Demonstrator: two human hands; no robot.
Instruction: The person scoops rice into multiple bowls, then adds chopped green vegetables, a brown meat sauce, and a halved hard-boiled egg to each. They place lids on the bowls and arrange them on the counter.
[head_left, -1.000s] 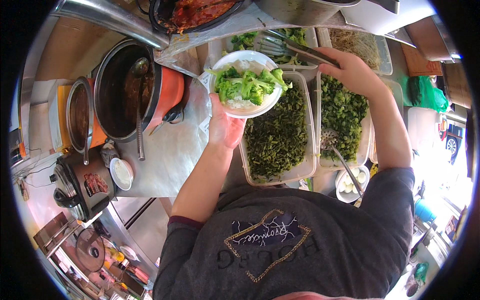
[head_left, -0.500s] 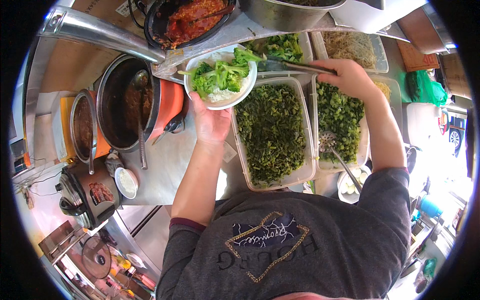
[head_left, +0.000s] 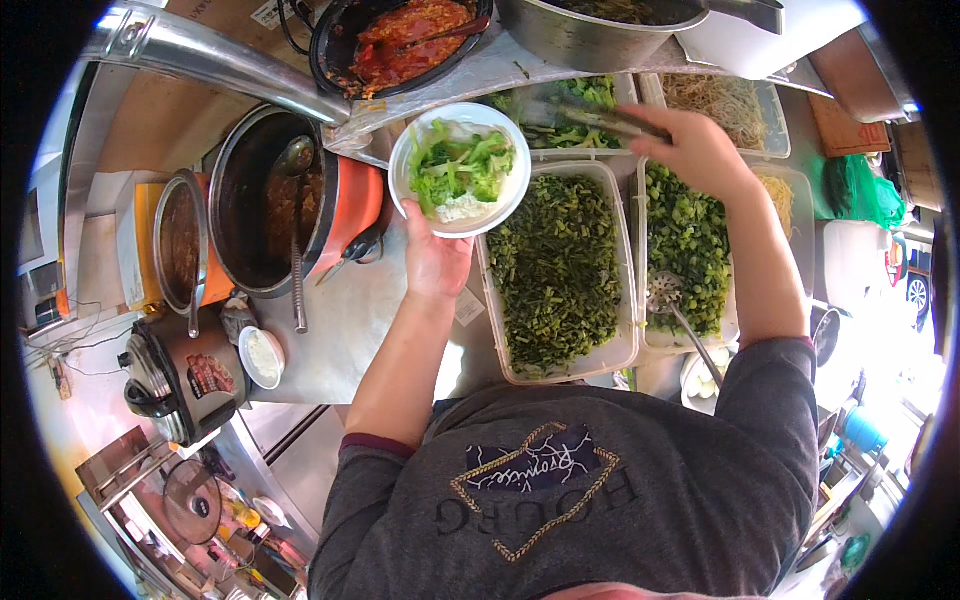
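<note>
My left hand point(head_left: 437, 262) holds up a white bowl point(head_left: 482, 226) from beneath, thumb at its near rim. Broccoli point(head_left: 468, 170) lies in the bowl over white rice point(head_left: 463, 208). My right hand point(head_left: 697, 152) grips metal tongs point(head_left: 618, 120), partly smeared by motion, with their far end over the broccoli pieces point(head_left: 592, 93) in a clear tub at the back. Whether the tips hold a piece cannot be made out. Beneath the tongs, nearer me, stands a tub of dark chopped greens point(head_left: 555, 270).
A tub of lighter chopped greens point(head_left: 690, 235) holds a slotted spoon point(head_left: 665, 288). Bean sprouts point(head_left: 715, 105) sit behind it. Left are a large orange pot point(head_left: 360, 210) with a ladle, a smaller pot point(head_left: 178, 240) and a rice bowl point(head_left: 262, 358). A shelf point(head_left: 420, 105) overhangs the back.
The bowl and my left hand have shifted slightly right and nearer me. The tongs have moved from the bowl's edge to over the broccoli tub. The broccoli lies deeper in the bowl.
</note>
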